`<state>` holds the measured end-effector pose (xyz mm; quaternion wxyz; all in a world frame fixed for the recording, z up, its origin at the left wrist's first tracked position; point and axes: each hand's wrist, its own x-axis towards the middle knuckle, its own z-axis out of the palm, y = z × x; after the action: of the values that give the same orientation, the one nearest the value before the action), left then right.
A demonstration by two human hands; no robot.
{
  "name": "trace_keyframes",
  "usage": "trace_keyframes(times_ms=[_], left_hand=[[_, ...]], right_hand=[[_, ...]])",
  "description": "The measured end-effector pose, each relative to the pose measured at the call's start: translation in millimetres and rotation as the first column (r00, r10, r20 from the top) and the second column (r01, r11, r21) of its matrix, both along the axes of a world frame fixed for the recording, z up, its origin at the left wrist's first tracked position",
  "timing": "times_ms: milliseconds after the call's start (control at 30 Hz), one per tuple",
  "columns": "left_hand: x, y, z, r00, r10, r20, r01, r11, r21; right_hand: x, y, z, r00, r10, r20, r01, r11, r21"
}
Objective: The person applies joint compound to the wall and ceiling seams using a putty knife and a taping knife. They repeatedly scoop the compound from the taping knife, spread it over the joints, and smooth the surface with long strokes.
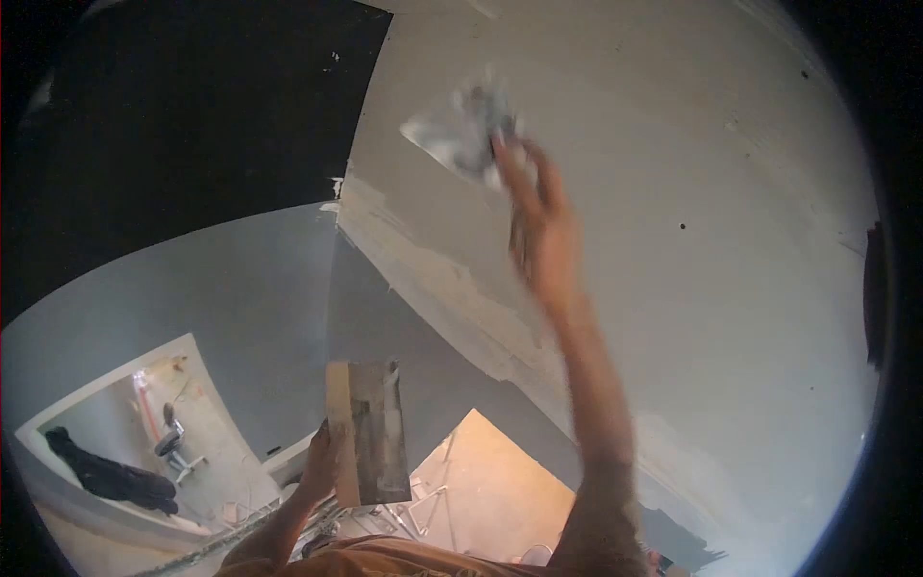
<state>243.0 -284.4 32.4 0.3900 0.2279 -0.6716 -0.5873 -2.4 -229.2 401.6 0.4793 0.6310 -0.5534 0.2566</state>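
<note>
Raised toward the light grey sloping surface [635,125], my right hand [546,216] is closed round a putty knife [452,139]. Motion smears the knife, and its wide pale blade lies close to the surface. Lower down, my left hand [323,460] grips a wide filling knife [380,438] by its tan back edge. Whitish filler streaks its grey face. Between the two tools, a band of pale filler [442,288] follows the joint where the light surface meets the darker grey wall [240,269].
A black panel [202,115] fills the upper left. In the white-framed opening [106,389] at lower left hangs a dark garment [111,476]. Metal framework [423,510] stands below me beside the lit floor [500,481]. A small dark hole [683,227] marks the light surface.
</note>
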Motion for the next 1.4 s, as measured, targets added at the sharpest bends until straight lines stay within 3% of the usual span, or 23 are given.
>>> trace_keyframes(times_ms=[33, 67, 100, 133, 233, 267, 333, 467, 533, 567, 633, 667, 733, 767, 833, 933, 1067, 1133, 1233, 1267, 1333, 1367, 1400], left_hand=[[-2, -1, -1, 0.999, -0.024, -0.028, 0.029, 0.985, 0.168], [-5, -2, -2, 0.997, -0.042, -0.061, 0.060, 0.943, 0.328], [-9, -7, -16, 0.995, -0.053, -0.080, 0.076, 0.941, 0.328], [-14, -13, -38, 0.994, -0.045, -0.099, 0.075, 0.943, 0.324], [-25, -15, -54, 0.986, -0.045, -0.163, 0.098, 0.939, 0.330], [-28, -15, -56, 0.979, -0.035, -0.199, 0.101, 0.938, 0.332], [-32, -18, -56, 0.977, -0.049, -0.206, 0.123, 0.923, 0.364], [-35, -21, -41, 0.977, -0.123, -0.176, 0.187, 0.892, 0.412], [-45, -23, -43, 0.970, -0.130, -0.207, 0.206, 0.891, 0.404], [-49, -24, -44, 0.966, -0.118, -0.232, 0.205, 0.894, 0.399], [-56, -23, -37, 0.956, -0.133, -0.263, 0.239, 0.873, 0.426], [-60, -22, -33, 0.947, -0.128, -0.293, 0.256, 0.854, 0.453], [-71, -18, -21, 0.941, -0.133, -0.311, 0.273, 0.843, 0.463], [-76, -15, -16, 0.935, -0.118, -0.335, 0.275, 0.837, 0.473], [-86, -10, -9, 0.911, -0.166, -0.377, 0.345, 0.808, 0.477], [-104, -4, -9, 0.879, -0.231, -0.417, 0.428, 0.768, 0.476], [-118, 7, 36, 0.858, -0.199, -0.473, 0.450, 0.735, 0.507], [-126, 9, 54, 0.834, -0.179, -0.522, 0.471, 0.722, 0.506], [-140, 13, 65, 0.836, -0.143, -0.530, 0.451, 0.731, 0.513], [-144, 15, 69, 0.813, -0.147, -0.564, 0.473, 0.731, 0.491], [-149, 22, 77, 0.787, -0.166, -0.594, 0.500, 0.736, 0.457], [-153, 25, 82, 0.755, -0.179, -0.631, 0.539, 0.717, 0.442], [-156, 31, 87, 0.719, -0.193, -0.668, 0.579, 0.698, 0.422]], right_hand=[[-9, -14, 43, 0.936, -0.202, -0.289, 0.196, 0.979, -0.050], [-16, -27, 86, 0.751, -0.380, -0.541, 0.355, 0.922, -0.154], [-25, -42, 122, 0.604, -0.474, -0.641, 0.465, 0.863, -0.199], [-32, -54, 150, 0.434, -0.542, -0.720, 0.560, 0.788, -0.256], [-43, -71, 200, 0.233, -0.508, -0.829, 0.621, 0.734, -0.275], [-45, -77, 204, 0.219, -0.506, -0.834, 0.632, 0.725, -0.274], [-48, -89, 213, 0.123, -0.520, -0.845, 0.730, 0.624, -0.278], [-58, -91, 224, 0.075, -0.467, -0.881, 0.730, 0.628, -0.270], [-59, -88, 229, 0.046, -0.370, -0.928, 0.630, 0.732, -0.260], [-56, -85, 228, 0.039, -0.372, -0.928, 0.646, 0.718, -0.260], [-46, -79, 230, -0.001, -0.413, -0.911, 0.783, 0.566, -0.258], [-33, -69, 227, -0.004, -0.416, -0.909, 0.795, 0.551, -0.255], [-4, -44, 217, -0.028, -0.486, -0.873, 0.917, 0.336, -0.216], [-11, -33, 219, -0.031, -0.487, -0.873, 0.921, 0.324, -0.214], [-21, -6, 224, -0.120, -0.264, -0.957, 0.823, 0.513, -0.245], [-21, 27, 219, -0.012, -0.415, -0.910, 0.784, 0.561, -0.266], [-25, 68, 213, 0.113, -0.588, -0.801, 0.861, 0.460, -0.216], [-33, 93, 213, -0.029, -0.483, -0.875, 0.792, 0.523, -0.315], [-50, 130, 212, -0.085, -0.499, -0.862, 0.759, 0.528, -0.381], [-48, 144, 209, -0.084, -0.507, -0.858, 0.760, 0.524, -0.384], [-40, 178, 199, 0.057, -0.592, -0.804, 0.825, 0.482, -0.296], [-41, 189, 198, 0.053, -0.604, -0.795, 0.829, 0.471, -0.302], [-42, 206, 199, -0.034, -0.588, -0.808, 0.827, 0.437, -0.353]])
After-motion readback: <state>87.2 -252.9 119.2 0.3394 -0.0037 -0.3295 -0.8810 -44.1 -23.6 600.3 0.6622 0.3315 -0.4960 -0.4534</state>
